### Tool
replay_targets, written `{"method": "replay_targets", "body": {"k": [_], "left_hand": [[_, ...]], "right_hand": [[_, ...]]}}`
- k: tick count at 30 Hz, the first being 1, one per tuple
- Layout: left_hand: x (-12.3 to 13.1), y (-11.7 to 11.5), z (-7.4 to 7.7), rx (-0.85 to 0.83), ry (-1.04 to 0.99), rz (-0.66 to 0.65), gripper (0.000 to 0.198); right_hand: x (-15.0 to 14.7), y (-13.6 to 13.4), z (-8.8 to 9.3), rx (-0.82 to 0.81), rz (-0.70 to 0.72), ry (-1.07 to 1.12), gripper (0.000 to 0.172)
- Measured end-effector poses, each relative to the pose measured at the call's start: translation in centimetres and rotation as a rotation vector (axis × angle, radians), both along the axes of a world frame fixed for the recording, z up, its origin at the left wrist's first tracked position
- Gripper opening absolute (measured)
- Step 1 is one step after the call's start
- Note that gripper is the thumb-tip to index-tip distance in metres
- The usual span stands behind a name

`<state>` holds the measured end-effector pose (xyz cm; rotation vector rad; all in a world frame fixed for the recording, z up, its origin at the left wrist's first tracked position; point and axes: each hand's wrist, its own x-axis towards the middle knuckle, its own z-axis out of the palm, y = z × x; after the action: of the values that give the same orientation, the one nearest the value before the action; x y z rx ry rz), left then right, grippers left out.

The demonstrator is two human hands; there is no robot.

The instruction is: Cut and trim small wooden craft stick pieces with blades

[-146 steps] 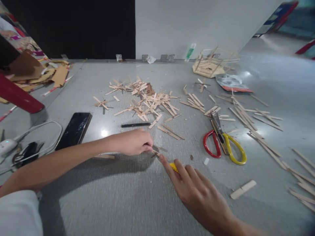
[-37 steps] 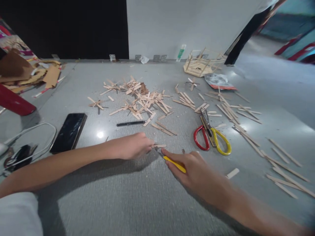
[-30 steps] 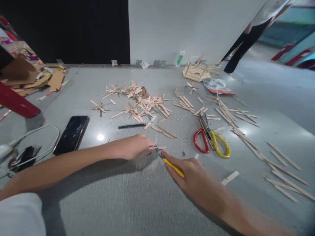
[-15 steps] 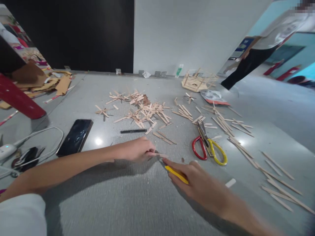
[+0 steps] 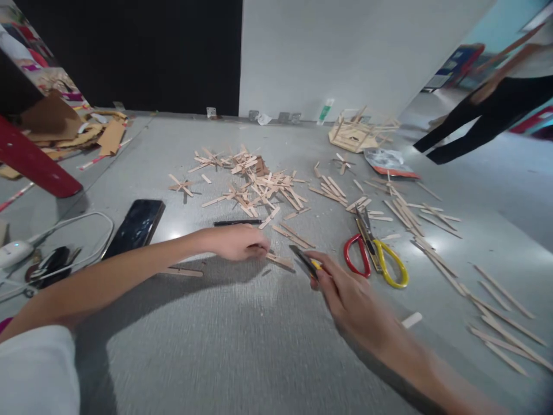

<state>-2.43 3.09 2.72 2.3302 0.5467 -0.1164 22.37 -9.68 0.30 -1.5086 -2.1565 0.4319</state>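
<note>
My left hand [image 5: 242, 242] is closed near the middle of the floor, its fingertips on a thin wooden craft stick [image 5: 280, 261] that juts out to the right. My right hand [image 5: 348, 288] grips a yellow utility knife [image 5: 309, 263], its blade end pointing up and left, apart from the stick. Another craft stick [image 5: 184, 271] lies by my left forearm. Right of the knife lie scissors [image 5: 375, 245] with one red and one yellow handle. A black pen [image 5: 237, 222] rests just beyond my left hand.
A heap of short stick pieces [image 5: 268, 187] lies ahead, with long sticks [image 5: 496, 311] on the right. A phone [image 5: 136, 227] and a white cable [image 5: 93, 216] are at left. Near the wall stand a stick-built frame [image 5: 358, 135] and a plastic bag [image 5: 391, 161]. A person [image 5: 496, 109] stands at far right.
The knife has come off the stick and moved up and right with my right hand, its blade end now raised. My left hand has shifted slightly, still at the stick.
</note>
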Motion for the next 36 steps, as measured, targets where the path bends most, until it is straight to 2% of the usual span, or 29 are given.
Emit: {"method": "replay_targets", "body": {"k": [3,8,11,14,19,23,25,27,30,36], "left_hand": [[-0.1,-0.1,0.3,0.025,-0.003,-0.030,0.021],[0.0,-0.4,0.5,-0.002,0.018,-0.017,0.026],[0.2,-0.6,0.0,-0.039,0.002,-0.028,0.034],[0.5,-0.8,-0.7,-0.008,-0.022,-0.031,0.039],[0.5,-1.1,-1.1,0.047,-0.020,-0.031,0.038],[0.3,-1.2,-1.0,0.037,-0.044,-0.038,0.033],[0.3,-1.2,-0.9,0.020,-0.035,-0.042,0.033],[0.3,-1.2,-0.8,0.001,-0.010,-0.035,0.032],[0.3,-1.1,-0.8,-0.018,0.009,-0.032,0.033],[0.3,-1.1,-0.7,-0.034,-0.040,-0.036,0.031]], "right_hand": [[-0.6,-0.3,0.0,-0.064,0.091,0.051,0.040],[-0.9,-1.0,-0.2,-0.021,0.149,0.045,0.043],[-0.7,-1.2,-0.7,-0.002,0.160,-0.009,0.045],[-0.5,-1.5,-1.1,0.002,0.164,-0.043,0.045],[-0.7,-2.0,-0.8,-0.013,0.119,-0.087,0.046],[-1.3,-2.2,0.2,0.011,-0.079,-0.096,0.049],[-1.3,-2.1,0.6,0.052,-0.130,-0.048,0.047],[-0.9,-1.8,0.9,0.028,-0.096,0.002,0.042],[0.0,-1.3,1.3,-0.046,-0.037,0.033,0.043],[0.7,-1.4,1.4,-0.014,0.029,-0.034,0.036]]}}
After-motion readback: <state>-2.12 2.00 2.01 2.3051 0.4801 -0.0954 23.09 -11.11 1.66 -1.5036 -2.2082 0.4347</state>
